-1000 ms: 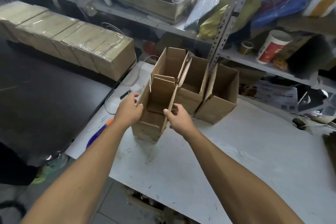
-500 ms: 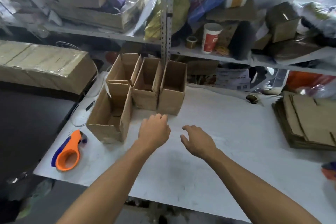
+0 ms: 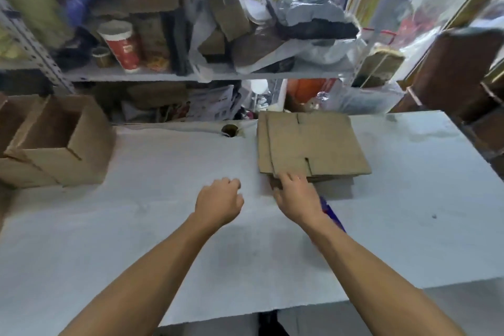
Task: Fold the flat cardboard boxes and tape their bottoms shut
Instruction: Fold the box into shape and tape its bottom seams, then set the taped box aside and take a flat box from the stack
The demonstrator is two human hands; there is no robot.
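Head view: the right hand [image 3: 296, 196] is seen at the near left corner of a stack of flat cardboard boxes [image 3: 313, 144], fingers curled onto the corner — whether a sheet is actually pinched cannot be told. The left hand [image 3: 219, 203] is held just above the white table [image 3: 136, 226], beside the stack, fingers loosely curled, nothing grasped. A folded box [image 3: 62, 142] is shown standing open at the table's left edge, well apart from the stack. A cluttered shelf [image 3: 163, 73] is seen behind — a red cup [image 3: 122, 45] on it.
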